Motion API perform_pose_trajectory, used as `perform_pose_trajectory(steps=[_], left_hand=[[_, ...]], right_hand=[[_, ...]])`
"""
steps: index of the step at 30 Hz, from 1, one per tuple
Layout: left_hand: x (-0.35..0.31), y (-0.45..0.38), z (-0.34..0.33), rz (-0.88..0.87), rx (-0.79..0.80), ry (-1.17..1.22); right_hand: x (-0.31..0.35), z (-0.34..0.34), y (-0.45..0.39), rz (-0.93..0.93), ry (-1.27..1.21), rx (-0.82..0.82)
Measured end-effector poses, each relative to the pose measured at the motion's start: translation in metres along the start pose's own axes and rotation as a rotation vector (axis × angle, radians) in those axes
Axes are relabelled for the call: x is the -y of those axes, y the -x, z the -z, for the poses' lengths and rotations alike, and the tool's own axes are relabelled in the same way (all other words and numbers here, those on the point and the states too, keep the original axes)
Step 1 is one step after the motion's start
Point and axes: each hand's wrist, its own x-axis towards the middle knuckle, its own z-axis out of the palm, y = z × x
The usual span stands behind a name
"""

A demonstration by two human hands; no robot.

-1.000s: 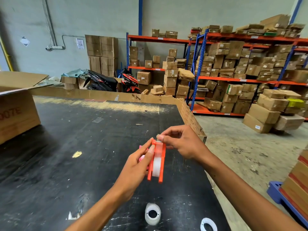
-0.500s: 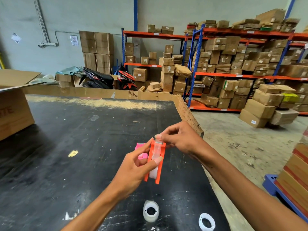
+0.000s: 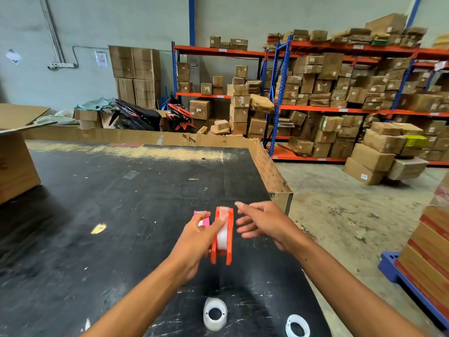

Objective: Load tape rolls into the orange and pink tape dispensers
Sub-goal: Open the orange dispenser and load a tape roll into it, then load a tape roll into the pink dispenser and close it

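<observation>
A black table (image 3: 97,215) with a raised cardboard rim fills most of the view and serves as the landmark for all else. Beyond its far edge, orange-and-blue shelving (image 3: 340,108) packed with cardboard boxes is seen, and a large open carton (image 3: 14,166) rests on the table's left side.

Above the table's near right part, the orange tape dispenser (image 3: 222,235) is held on edge, with a white tape roll (image 3: 222,235) seated between its two side plates. It is grasped by the left hand (image 3: 194,246), whose fingers are wrapped against its left plate, one fingertip lying over the top of the roll. Just left of the orange dispenser and partly hidden behind the left hand's fingers, the pink tape dispenser (image 3: 202,218) is seen; whether it lies on the table or is held cannot be told, nor can its contents be made out.

The right hand (image 3: 264,222) is held just to the right of the orange dispenser, apart from it, its fingers spread and loose with nothing in them.

On the table's near edge, below the hands, two more white tape rolls are found: one (image 3: 215,313) standing tilted, and the other (image 3: 297,325) further right at the table's corner.
</observation>
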Motion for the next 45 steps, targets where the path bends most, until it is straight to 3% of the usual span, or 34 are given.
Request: perform_pose_trajectory(steps=[3, 11, 16, 26, 31, 35, 37, 39, 42, 45], left_hand=[[0.004, -0.02, -0.012, 0.076, -0.045, 0.003], [0.02, -0.064, -0.045, 0.172, 0.024, -0.081], [0.029, -0.092, -0.052, 0.197, -0.004, -0.279], [0.029, -0.091, -0.05, 0.215, -0.077, -0.189], [0.021, -0.081, -0.043, 0.136, -0.06, -0.251], [0.009, -0.071, -0.016, -0.083, -0.073, -0.355], [0.004, -0.07, 0.005, -0.159, -0.139, -0.453], [0.001, -0.071, 0.032, -0.178, -0.159, -0.536], [0.007, -0.071, 0.06, -0.13, -0.034, -0.746], [0.017, -0.07, 0.076, -0.132, 0.169, -0.812]], right_hand=[[-0.018, -0.003, -0.002, -0.049, -0.02, 0.044], [-0.051, 0.002, -0.041, -0.11, -0.029, -0.021], [-0.062, 0.001, -0.072, -0.089, 0.076, -0.112], [-0.071, -0.007, -0.09, -0.001, 0.286, -0.155], [-0.068, -0.005, -0.092, 0.027, 0.329, -0.168], [-0.05, -0.011, -0.092, 0.227, 0.394, -0.298], [-0.035, -0.021, -0.091, 0.293, 0.419, -0.259], [-0.02, -0.04, -0.088, 0.324, 0.541, -0.091], [-0.011, -0.07, -0.085, 0.257, 0.776, 0.178], [-0.006, -0.093, -0.082, 0.156, 0.934, 0.176]])
